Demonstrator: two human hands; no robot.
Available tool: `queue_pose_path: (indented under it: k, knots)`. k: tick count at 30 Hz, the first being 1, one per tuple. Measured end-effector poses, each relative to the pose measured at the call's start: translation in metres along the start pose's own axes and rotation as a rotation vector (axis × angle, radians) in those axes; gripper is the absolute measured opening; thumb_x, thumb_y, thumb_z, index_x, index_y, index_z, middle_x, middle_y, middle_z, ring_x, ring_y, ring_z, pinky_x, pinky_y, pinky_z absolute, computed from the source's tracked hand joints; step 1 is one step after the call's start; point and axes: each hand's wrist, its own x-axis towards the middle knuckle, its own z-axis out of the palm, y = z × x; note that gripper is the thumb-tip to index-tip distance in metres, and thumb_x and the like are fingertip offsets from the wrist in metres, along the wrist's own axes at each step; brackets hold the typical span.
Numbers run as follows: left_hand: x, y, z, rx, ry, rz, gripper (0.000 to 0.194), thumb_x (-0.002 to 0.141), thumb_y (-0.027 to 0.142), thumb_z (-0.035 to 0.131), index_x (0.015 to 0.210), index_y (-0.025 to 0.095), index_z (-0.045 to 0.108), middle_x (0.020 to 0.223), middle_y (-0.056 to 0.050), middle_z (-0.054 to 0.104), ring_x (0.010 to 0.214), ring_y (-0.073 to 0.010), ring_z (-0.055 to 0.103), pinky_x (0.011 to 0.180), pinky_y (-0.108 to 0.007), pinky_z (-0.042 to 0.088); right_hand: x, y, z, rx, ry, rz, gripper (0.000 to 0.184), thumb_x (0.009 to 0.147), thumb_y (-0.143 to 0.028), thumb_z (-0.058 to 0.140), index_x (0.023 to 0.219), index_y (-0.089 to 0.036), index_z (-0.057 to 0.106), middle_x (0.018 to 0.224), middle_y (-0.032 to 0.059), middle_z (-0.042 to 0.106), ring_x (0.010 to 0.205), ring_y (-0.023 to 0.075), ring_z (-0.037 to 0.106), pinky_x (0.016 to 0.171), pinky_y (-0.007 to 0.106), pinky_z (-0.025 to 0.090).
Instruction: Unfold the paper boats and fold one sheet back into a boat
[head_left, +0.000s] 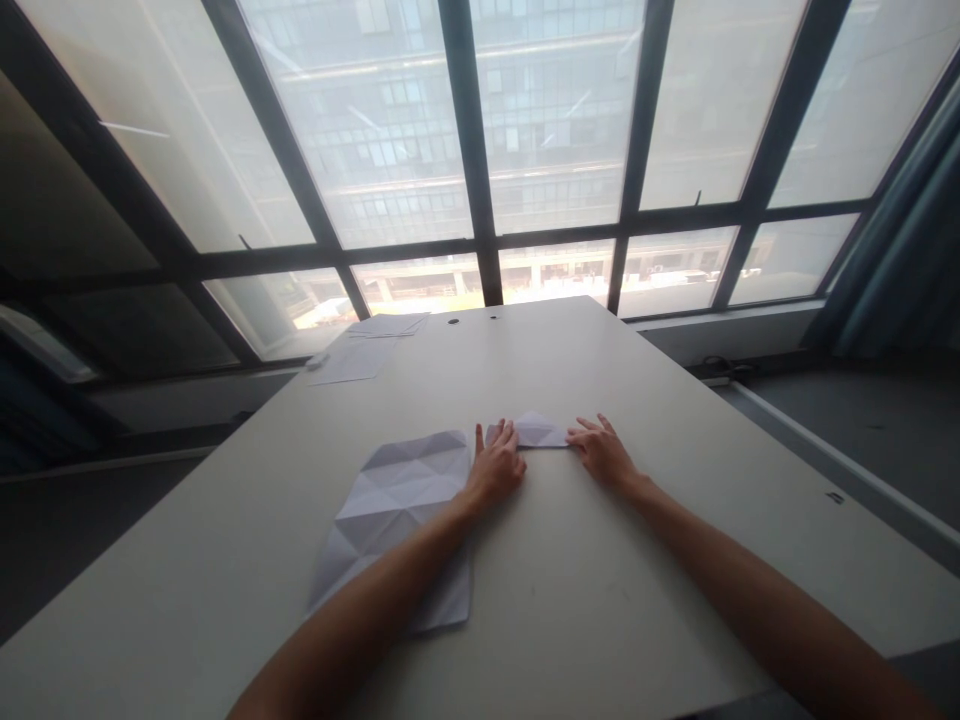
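Folded paper (534, 431) | end hidden under left hand (495, 465) | right hand (602, 452) touching tip | both flat, open

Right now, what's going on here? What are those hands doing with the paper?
The left hand and right hand are flat on a white table, with their fingers at the two ends of a small folded paper. Beside the left hand lies a big creased sheet of paper, partly under the left arm. More papers lie farther along the table, near a big window.
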Motion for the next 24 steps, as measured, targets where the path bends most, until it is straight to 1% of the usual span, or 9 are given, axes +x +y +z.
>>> queue_pose_path:
  k: [2,4,7,9,12,15,18,20,24]
  knots:
    - [-0.001,0.004,0.000,0.010,-0.026,0.072,0.056,0.094,0.042,0.040,0.144,0.016,0.038,0.153,-0.013,0.034,0.146,-0.0255,0.019,0.118,-0.053,-0.003,-0.001,-0.004,-0.001,-0.030,-0.072,-0.010,0.039,0.086,-0.007,0.045,0.109,-0.024,0.072,0.121,0.0046,0.068,0.129,0.0201,0.049,0.116,0.049,0.013]
    - [-0.001,0.006,0.000,-0.012,-0.067,0.121,0.062,0.096,0.052,0.035,0.147,0.017,0.033,0.155,-0.012,0.031,0.146,-0.0267,0.018,0.119,-0.052,0.004,-0.002,-0.008,-0.003,-0.077,-0.115,-0.022,0.040,0.084,-0.006,0.044,0.109,-0.022,0.071,0.124,0.0061,0.066,0.132,0.0211,0.045,0.117,0.049,0.009]
    - [0.001,0.004,0.001,-0.064,-0.121,0.148,0.065,0.096,0.058,0.031,0.148,0.019,0.033,0.156,-0.011,0.029,0.145,-0.0284,0.020,0.117,-0.048,0.017,-0.003,-0.021,-0.004,-0.155,-0.125,-0.015,0.039,0.086,-0.007,0.041,0.111,-0.016,0.070,0.128,0.0117,0.063,0.134,0.0238,0.042,0.118,0.048,0.006]
    - [0.001,0.003,0.001,-0.095,-0.129,0.177,0.066,0.095,0.060,0.032,0.148,0.021,0.033,0.155,-0.010,0.032,0.144,-0.0280,0.024,0.116,-0.045,0.022,-0.003,-0.032,0.000,-0.170,-0.092,-0.008,0.041,0.090,-0.010,0.038,0.121,-0.010,0.065,0.135,0.0164,0.057,0.137,0.0249,0.038,0.118,0.046,0.009]
    - [0.000,0.006,-0.002,-0.132,-0.118,0.256,0.063,0.096,0.057,0.033,0.150,0.024,0.031,0.154,-0.008,0.034,0.143,-0.0264,0.027,0.116,-0.044,0.022,-0.003,-0.047,0.011,-0.088,-0.104,-0.083,0.051,0.093,-0.015,0.032,0.142,-0.005,0.044,0.148,0.0170,0.041,0.142,0.0227,0.029,0.118,0.041,0.016]
    - [-0.002,0.011,-0.004,-0.169,-0.139,0.299,0.062,0.098,0.052,0.032,0.153,0.026,0.022,0.157,-0.006,0.028,0.145,-0.0246,0.022,0.118,-0.043,0.019,-0.003,-0.054,0.018,0.018,-0.204,-0.142,0.055,0.098,-0.024,0.025,0.149,-0.003,0.030,0.154,0.0157,0.029,0.144,0.0201,0.024,0.118,0.038,0.020]
    - [-0.003,0.012,-0.005,-0.174,-0.181,0.282,0.064,0.097,0.050,0.034,0.154,0.028,0.013,0.160,-0.002,0.020,0.148,-0.0261,0.011,0.119,-0.046,0.014,-0.003,-0.054,0.020,0.046,-0.256,-0.123,0.062,0.101,-0.042,0.021,0.151,-0.005,0.026,0.157,0.0146,0.023,0.146,0.0212,0.018,0.119,0.040,0.015]
    - [-0.004,0.012,-0.005,-0.165,-0.203,0.266,0.066,0.096,0.051,0.034,0.154,0.030,0.012,0.160,0.000,0.018,0.148,-0.0276,0.006,0.119,-0.048,0.013,-0.004,-0.052,0.020,0.037,-0.273,-0.087,0.067,0.100,-0.050,0.018,0.151,-0.007,0.025,0.157,0.0137,0.021,0.147,0.0225,0.015,0.119,0.042,0.013]
    - [-0.005,0.012,-0.008,-0.143,-0.226,0.209,0.069,0.096,0.055,0.032,0.155,0.025,0.010,0.160,-0.004,0.017,0.148,-0.0296,0.006,0.118,-0.047,0.013,-0.007,-0.051,0.018,0.012,-0.301,-0.025,0.075,0.098,-0.059,0.014,0.152,-0.008,0.023,0.158,0.0130,0.020,0.147,0.0242,0.014,0.118,0.044,0.012]
